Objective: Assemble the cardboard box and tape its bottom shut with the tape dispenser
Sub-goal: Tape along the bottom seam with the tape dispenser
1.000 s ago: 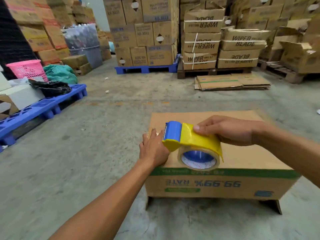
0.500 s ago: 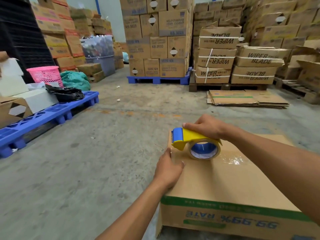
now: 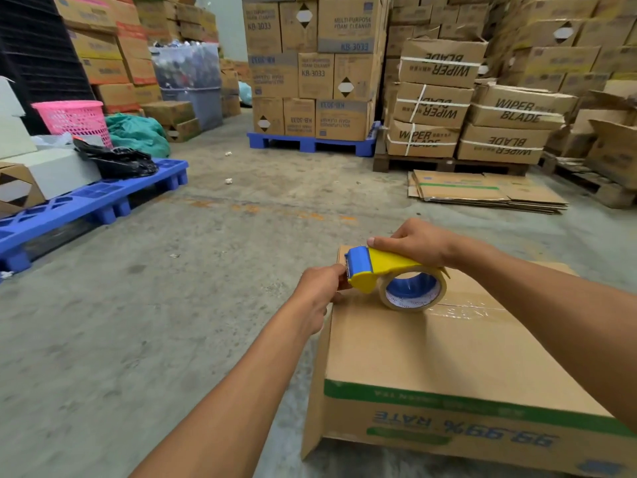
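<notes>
Corrugated brown cardboard box (image 3: 431,353) sits upside down on the concrete floor (image 3: 138,339), printed green band facing the camera, loose flaps poking out beneath it. Everything placed relative to this box.

Tape dispenser (image 3: 389,270), yellow body with blue blade guard, rests on the box top at its far left corner, roll touching the cardboard. Clear tape strip (image 3: 472,307) runs from the roll rightward along the centre seam, shiny and slightly wrinkled.

Right hand (image 3: 417,243) wraps over the dispenser's yellow back, fingers curled round it. Left hand (image 3: 320,291) sits at the box's left edge just below the blade, fingers pinching there; likely the tape end, though the film itself is too clear to see.

Handling, as judged: box is light and hollow, panels stiff at the edges but springy mid-span, so press near the seam and corners. Dispenser is rigid plastic; hold the yellow back, away from the serrated blade. Tape is thin, clingy and quick to crease.

Flattened cartons (image 3: 482,193) lie well beyond the box.
</notes>
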### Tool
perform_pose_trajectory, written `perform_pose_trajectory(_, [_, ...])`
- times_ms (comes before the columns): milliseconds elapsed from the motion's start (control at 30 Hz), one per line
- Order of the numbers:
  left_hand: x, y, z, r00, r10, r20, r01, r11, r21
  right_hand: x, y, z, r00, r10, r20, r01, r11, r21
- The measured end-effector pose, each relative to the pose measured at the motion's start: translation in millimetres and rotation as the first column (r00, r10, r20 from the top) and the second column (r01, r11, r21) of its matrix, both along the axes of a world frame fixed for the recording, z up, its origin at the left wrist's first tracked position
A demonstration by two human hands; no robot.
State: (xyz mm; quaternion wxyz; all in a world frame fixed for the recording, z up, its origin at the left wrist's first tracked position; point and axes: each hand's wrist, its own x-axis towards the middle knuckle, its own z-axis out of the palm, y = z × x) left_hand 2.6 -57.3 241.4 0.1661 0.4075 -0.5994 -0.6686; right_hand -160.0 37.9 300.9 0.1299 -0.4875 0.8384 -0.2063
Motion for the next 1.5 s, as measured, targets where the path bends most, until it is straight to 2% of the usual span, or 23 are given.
perform_pose_trajectory(167, [-0.4, -9.3, -4.4, 0.999, -0.041, 0.008, 0.041, 0.999, -0.023, -1.6, 2.8, -0.6, 1.0, 0.014, 0.015, -0.014, 1.0, -0.023])
perform_pose_trajectory(400, [-4.4, -5.4, -4.7, 0.999, 0.045, -0.002, -0.044, 0.964, -0.262, 0.0, 3.8, 3.9, 0.999, 0.005, -0.033, -0.004, 1.0, 0.019])
perform_pose_trajectory(500, [-8.2, -7.3, -1.3, 1.0, 0.021, -0.001, -0.021, 0.966, -0.257, 3.2, 5.0, 8.4, 0.999, 0.01, -0.048, -0.007, 0.998, 0.06])
perform_pose_trajectory(633, [7.9, -33.3, -9.0, 0.988, 0.151, 0.034, -0.139, 0.963, -0.23, -11.4, 23.7, 16.0, 0.997, -0.043, -0.066, 0.054, 0.982, 0.182])
perform_pose_trajectory(733, [29.7, -44.2, -23.0, 0.981, 0.173, 0.086, -0.151, 0.964, -0.22, -25.4, 45.9, 14.7, 0.991, -0.113, -0.076, 0.129, 0.957, 0.261])
perform_pose_trajectory(1000, [26.8, -50.1, -17.1, 0.986, 0.167, 0.019, -0.16, 0.965, -0.206, -26.7, 45.3, 8.6, 0.978, -0.139, -0.153, 0.171, 0.961, 0.218])
perform_pose_trajectory(1200, [16.4, -42.2, -35.1, 0.991, 0.13, 0.035, -0.122, 0.978, -0.167, -28.5, 46.3, 13.4, 0.957, -0.142, -0.253, 0.214, 0.934, 0.286])
perform_pose_trajectory(1500, [11.5, -41.9, -58.6, 0.991, 0.113, 0.076, -0.11, 0.993, -0.047, -29.9, 48.8, 7.1, 0.96, -0.151, -0.237, 0.224, 0.92, 0.32])
